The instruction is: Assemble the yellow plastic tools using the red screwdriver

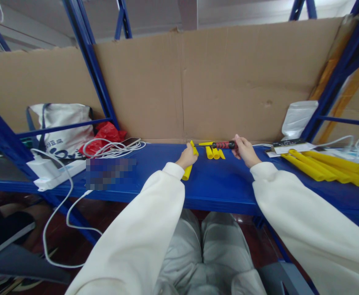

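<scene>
Centrally, two hands (188,156) (244,150), one tool (224,145), one yellow tube (187,173), perhaps four pieces (215,154)

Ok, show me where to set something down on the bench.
Bare bench: between the sleeves, in front of the short yellow tubes; also between the coiled white cable and left hand. Crowded: right end, under long yellow tubes; left end, with charger and cable.

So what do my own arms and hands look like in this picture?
Your left hand and right hand are ungloved. The left sleeve and right sleeve are long, loose and off-white, with no markings visible, gathering into narrower cuffs at the wrists.
</scene>
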A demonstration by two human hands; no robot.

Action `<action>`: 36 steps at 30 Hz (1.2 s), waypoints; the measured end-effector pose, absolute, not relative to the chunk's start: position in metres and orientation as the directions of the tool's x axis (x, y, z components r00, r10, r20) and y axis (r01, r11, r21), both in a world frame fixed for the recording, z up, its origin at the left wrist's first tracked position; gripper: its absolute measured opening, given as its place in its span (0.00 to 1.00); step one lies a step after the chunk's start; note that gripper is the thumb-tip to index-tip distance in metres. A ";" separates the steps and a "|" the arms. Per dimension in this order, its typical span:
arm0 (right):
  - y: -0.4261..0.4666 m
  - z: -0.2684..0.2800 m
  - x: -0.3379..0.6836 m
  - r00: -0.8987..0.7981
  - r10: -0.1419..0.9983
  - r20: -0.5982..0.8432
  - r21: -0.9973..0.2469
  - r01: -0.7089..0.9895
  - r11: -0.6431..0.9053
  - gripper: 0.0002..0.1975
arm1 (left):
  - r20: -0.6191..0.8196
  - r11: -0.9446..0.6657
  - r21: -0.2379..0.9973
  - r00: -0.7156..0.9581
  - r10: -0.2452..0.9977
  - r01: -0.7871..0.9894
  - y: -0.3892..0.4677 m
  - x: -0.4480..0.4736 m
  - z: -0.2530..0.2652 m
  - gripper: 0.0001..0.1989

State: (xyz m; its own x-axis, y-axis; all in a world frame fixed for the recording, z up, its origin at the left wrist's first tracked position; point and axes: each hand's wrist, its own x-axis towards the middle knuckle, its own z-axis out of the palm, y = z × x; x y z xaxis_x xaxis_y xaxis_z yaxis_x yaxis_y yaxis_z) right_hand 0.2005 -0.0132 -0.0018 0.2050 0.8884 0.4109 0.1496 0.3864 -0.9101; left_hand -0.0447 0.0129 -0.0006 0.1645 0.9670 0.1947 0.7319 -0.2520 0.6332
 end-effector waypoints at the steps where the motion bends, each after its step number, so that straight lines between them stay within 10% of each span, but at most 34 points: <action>1: -0.013 -0.002 0.201 0.203 0.887 0.415 -0.908 0.154 0.390 0.29 | 0.194 -0.252 0.630 0.166 0.967 0.734 0.013 -0.045 -0.001 0.22; 36: -0.014 -0.003 0.201 0.210 0.878 0.430 -0.902 0.144 0.408 0.28 | 0.210 -0.256 0.636 0.156 0.965 0.728 0.015 -0.045 -0.002 0.23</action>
